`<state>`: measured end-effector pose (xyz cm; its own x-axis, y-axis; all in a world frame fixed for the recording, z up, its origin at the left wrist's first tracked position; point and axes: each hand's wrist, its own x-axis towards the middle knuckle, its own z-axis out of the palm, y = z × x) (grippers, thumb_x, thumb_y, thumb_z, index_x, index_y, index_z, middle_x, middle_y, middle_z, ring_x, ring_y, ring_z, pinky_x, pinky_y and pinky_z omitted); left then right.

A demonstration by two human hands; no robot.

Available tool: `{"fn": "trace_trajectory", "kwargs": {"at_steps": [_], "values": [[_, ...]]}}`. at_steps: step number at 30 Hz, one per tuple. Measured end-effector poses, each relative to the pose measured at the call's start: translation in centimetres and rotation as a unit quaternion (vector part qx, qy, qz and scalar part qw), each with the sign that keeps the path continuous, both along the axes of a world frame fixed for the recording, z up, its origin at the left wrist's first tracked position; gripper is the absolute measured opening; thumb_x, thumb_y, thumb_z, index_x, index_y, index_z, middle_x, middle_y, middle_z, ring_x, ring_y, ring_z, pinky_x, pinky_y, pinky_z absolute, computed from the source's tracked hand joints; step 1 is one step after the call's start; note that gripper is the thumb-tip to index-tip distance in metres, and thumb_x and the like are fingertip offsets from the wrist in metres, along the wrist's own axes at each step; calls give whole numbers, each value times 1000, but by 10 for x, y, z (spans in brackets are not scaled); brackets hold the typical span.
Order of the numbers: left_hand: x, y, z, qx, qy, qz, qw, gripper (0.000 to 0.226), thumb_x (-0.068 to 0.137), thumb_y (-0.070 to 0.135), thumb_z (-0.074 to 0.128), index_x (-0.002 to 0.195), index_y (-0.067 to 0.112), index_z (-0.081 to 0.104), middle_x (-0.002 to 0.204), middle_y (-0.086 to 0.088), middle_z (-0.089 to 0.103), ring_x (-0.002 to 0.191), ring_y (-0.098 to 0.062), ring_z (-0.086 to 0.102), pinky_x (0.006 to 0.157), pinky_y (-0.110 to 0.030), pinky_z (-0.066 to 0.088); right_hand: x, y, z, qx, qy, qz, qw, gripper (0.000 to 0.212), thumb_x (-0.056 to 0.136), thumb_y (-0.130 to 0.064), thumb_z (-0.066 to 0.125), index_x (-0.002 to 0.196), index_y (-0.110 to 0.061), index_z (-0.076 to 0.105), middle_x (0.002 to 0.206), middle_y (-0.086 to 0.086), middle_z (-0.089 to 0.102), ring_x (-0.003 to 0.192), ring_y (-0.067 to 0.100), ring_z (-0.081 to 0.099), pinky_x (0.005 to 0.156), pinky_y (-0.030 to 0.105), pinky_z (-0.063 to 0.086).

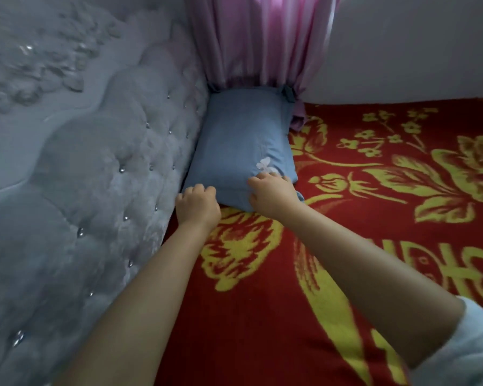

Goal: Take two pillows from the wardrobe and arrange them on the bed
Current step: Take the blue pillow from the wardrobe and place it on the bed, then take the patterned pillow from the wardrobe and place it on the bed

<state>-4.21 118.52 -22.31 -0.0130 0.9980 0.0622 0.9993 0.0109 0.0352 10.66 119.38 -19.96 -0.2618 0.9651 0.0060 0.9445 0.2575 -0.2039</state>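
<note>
A blue pillow [240, 140] with a small white flower print lies on the bed [374, 246], which is covered by a red blanket with yellow flowers. The pillow rests against the grey tufted headboard [109, 176], its far end under the pink curtain. My left hand [197, 206] grips the pillow's near left corner with curled fingers. My right hand [271, 195] is closed on the near right edge. Only this one pillow is in view; the wardrobe is out of sight.
A pink curtain [262, 40] hangs down onto the far end of the pillow. A pale wall [416, 45] runs along the bed's far side. The headboard's upper part has a raised ornament [34, 59].
</note>
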Motion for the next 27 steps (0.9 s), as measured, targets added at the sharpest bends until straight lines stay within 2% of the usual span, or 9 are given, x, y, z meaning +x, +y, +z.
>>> {"fn": "trace_trajectory", "kwargs": {"at_steps": [5, 8, 12, 14, 19, 24, 27], "values": [[25, -124, 38, 33, 0, 146, 989, 20, 88, 6, 49, 105, 2, 59, 112, -19, 61, 105, -35, 54, 87, -39, 43, 13, -85, 38, 9, 89, 123, 988, 30, 96, -24, 41, 118, -7, 53, 121, 15, 54, 113, 35, 46, 93, 42, 40], [31, -214, 63, 68, 1, 239, 969, 19, 87, 8, 51, 101, 1, 61, 108, -19, 63, 102, -36, 56, 84, -40, 44, 7, -146, 62, 17, 102, 214, 971, 33, 96, -23, 41, 125, -10, 51, 128, 13, 53, 120, 34, 43, 98, 43, 37], [27, -340, 98, 95, 41, 330, 938, 20, 88, 13, 52, 103, 4, 62, 108, -18, 64, 104, -36, 57, 85, -39, 44, -13, -236, 90, 34, 112, 329, 937, 32, 95, -20, 43, 123, -9, 52, 130, 12, 53, 121, 32, 44, 100, 42, 35], [30, -408, 113, 117, 53, 368, 921, 19, 89, 12, 52, 97, -1, 63, 104, -21, 64, 100, -37, 58, 82, -40, 44, -26, -289, 101, 34, 103, 388, 915, 31, 93, -19, 44, 121, -9, 54, 129, 12, 53, 121, 32, 44, 101, 41, 35], [65, -585, 133, 109, 86, 480, 866, 22, 92, 16, 48, 100, 0, 61, 107, -19, 63, 101, -34, 58, 80, -39, 46, -33, -440, 119, 22, 96, 531, 842, 30, 93, -21, 45, 117, -9, 57, 130, 13, 51, 118, 33, 47, 99, 41, 38], [158, -764, 145, 145, 105, 568, 803, 21, 91, 16, 50, 94, -1, 61, 102, -22, 63, 95, -37, 58, 72, -40, 48, 12, -603, 121, 16, 136, 627, 767, 31, 93, -20, 48, 119, -7, 57, 130, 15, 53, 117, 33, 50, 99, 40, 43], [222, -861, 144, 127, 116, 612, 772, 21, 93, 18, 48, 94, 1, 61, 100, -18, 62, 92, -34, 58, 65, -35, 43, 55, -700, 117, -9, 156, 672, 724, 32, 93, -20, 48, 121, -6, 56, 131, 16, 53, 115, 33, 51, 96, 40, 44]]}}
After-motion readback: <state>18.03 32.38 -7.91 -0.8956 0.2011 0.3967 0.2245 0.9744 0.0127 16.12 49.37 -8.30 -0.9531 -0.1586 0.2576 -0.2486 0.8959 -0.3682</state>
